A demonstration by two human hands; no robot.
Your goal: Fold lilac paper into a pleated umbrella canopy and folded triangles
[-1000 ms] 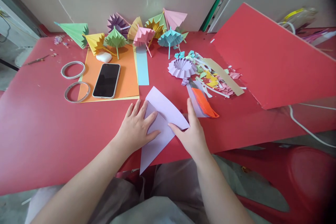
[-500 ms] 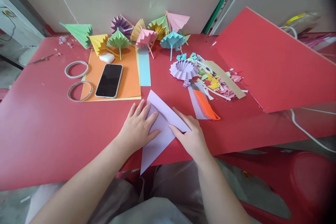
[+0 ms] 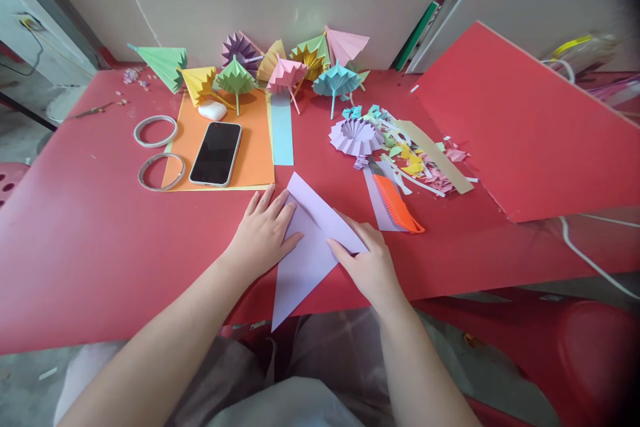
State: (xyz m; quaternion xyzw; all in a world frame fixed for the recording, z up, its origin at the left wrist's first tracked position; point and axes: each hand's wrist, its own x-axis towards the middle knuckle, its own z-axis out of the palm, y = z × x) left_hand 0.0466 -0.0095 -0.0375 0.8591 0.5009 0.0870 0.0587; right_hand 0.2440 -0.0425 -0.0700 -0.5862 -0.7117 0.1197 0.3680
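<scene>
A folded sheet of lilac paper [image 3: 306, 265] lies at the near edge of the red table, its lower point hanging past the edge. One strip along its upper right side is folded over. My left hand [image 3: 263, 227] rests on the paper's left edge, fingers spread and flat. My right hand [image 3: 367, 257] grips the folded corner on the right, thumb on the near side and fingers behind the flap. Beyond the right hand lie an orange-handled cutter [image 3: 397, 205] and a lilac paper strip [image 3: 376, 199].
Small paper umbrellas [image 3: 236, 79] line the back by the wall. A phone [image 3: 216, 153] sits on orange paper [image 3: 256, 147], with two tape rolls [image 3: 161, 172] to its left. A pleated lilac disc [image 3: 356, 138] and paper scraps [image 3: 413, 160] lie before a leaning red board [image 3: 520, 127].
The view has shifted slightly, so the table's contents appear a little further right. Both hands keep nearly the same places on the lilac paper.
</scene>
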